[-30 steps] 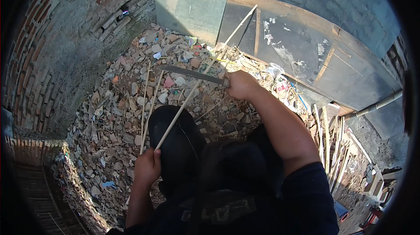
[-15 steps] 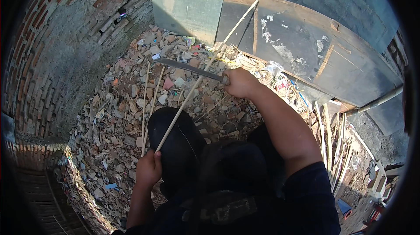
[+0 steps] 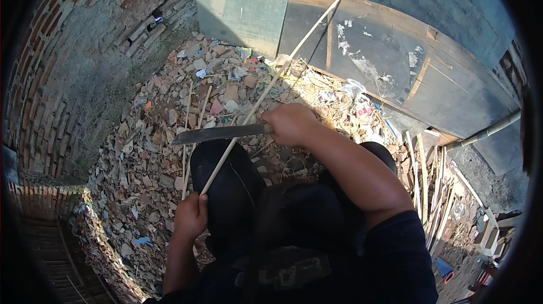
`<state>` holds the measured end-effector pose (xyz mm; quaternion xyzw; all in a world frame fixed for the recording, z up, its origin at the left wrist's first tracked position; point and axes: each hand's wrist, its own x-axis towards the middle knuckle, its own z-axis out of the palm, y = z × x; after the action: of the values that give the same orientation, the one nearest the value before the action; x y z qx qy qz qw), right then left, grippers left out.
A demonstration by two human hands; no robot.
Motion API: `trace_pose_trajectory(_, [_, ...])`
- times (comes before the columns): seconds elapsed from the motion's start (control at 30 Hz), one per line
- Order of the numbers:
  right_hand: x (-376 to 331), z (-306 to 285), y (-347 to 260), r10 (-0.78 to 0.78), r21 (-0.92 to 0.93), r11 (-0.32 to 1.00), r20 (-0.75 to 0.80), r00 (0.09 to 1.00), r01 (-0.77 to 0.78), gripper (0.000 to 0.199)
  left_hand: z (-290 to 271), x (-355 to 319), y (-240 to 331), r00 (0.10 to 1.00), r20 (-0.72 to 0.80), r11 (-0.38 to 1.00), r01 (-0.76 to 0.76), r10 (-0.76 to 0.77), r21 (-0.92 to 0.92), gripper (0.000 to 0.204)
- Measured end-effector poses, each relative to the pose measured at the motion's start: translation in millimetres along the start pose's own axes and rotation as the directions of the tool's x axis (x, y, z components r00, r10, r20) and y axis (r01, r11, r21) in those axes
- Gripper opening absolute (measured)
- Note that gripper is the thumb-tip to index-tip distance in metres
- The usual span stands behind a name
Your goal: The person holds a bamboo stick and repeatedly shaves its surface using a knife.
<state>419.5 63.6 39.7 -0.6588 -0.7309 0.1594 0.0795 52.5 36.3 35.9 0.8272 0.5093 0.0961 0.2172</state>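
- Right hand was clenched over a machete, hiding its handle
- Left hand gripped one long stick; its lower end was hidden
- Loose slats too jumbled to count

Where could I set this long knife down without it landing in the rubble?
Little bare ground. The rubble is littered from the brick wall to the dark board. Bare surfaces: the board's face and your dark-trousered knee, between left hand and right hand.

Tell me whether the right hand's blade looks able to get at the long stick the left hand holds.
Probably yes: the right hand holds the blade right across the long stick, which the left hand grips lower down; nothing lies between them.
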Motion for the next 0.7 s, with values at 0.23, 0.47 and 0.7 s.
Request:
trace_pose_trajectory(0.23, [3.8,-4.9,46.1,0.205,0.053,0.978,-0.009,0.979,-0.204,0.031,0.7,8.7,7.7,0.999,-0.027,0.999,-0.033,0.033,0.028,0.036])
trace_pose_trajectory(0.47, [3.3,-13.8,12.6,0.001,-0.037,0.999,-0.037,0.999,-0.002,0.025,6.7,-0.5,-3.4,0.996,-0.058,0.998,-0.060,0.061,0.008,0.036])
trace_pose_trajectory(0.7, [1.0,-10.5,44.8,0.176,0.056,0.984,-0.137,0.975,-0.170,0.027,4.5,7.9,-3.2,0.999,-0.004,0.997,-0.036,0.035,-0.065,0.037])
